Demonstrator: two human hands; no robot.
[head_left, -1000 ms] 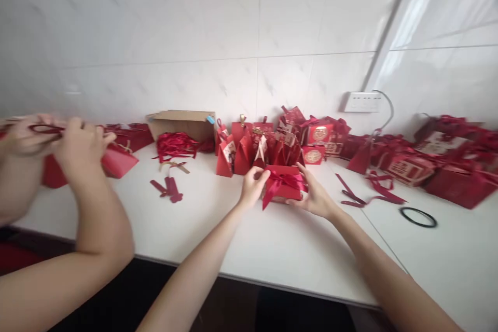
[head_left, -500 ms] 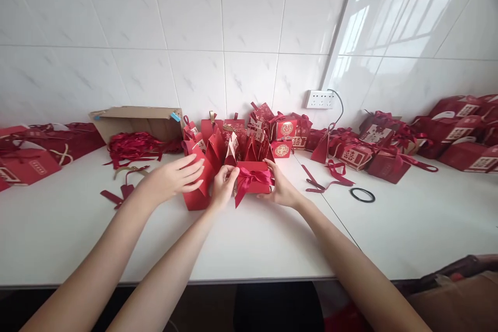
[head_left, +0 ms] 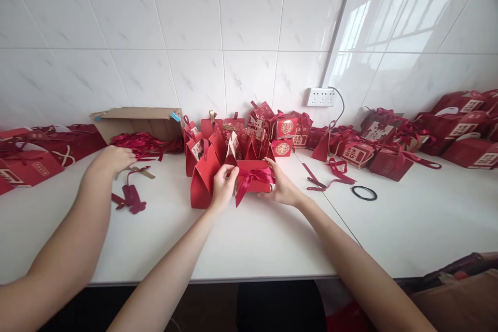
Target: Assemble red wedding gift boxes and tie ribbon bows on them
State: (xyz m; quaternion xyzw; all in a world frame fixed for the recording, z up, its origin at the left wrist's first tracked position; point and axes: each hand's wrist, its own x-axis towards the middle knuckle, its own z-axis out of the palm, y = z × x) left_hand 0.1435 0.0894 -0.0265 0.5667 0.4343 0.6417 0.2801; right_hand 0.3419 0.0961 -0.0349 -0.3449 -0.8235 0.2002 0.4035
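My left hand (head_left: 224,187) pinches one side of a small red box (head_left: 252,166), and my right hand (head_left: 286,189) grasps the other side, fingers bent round it. The box is in front of me, near the middle of the table (head_left: 249,249). I think I hold it from both sides so it can't tip or turn. That way my hands leave most of the shiny bow (head_left: 249,181) on its front showing.

Tall red boxes (head_left: 204,181) stand close together, just behind and beside mine. Their wide bottoms seem to help them stand up. I can't see what is inside them, or inside my box.

Over to my left, a big brown cardboard box (head_left: 136,113) has its open side facing the table's front. A heap of red ribbons (head_left: 138,142) sits in its mouth and spills out a bit, so I guess it is easy to grab from. Another person's hand (head_left: 112,158) is near the ribbons; I can't tell if it holds any.

On my right, more red boxes with ribbons (head_left: 389,163) are piled up.
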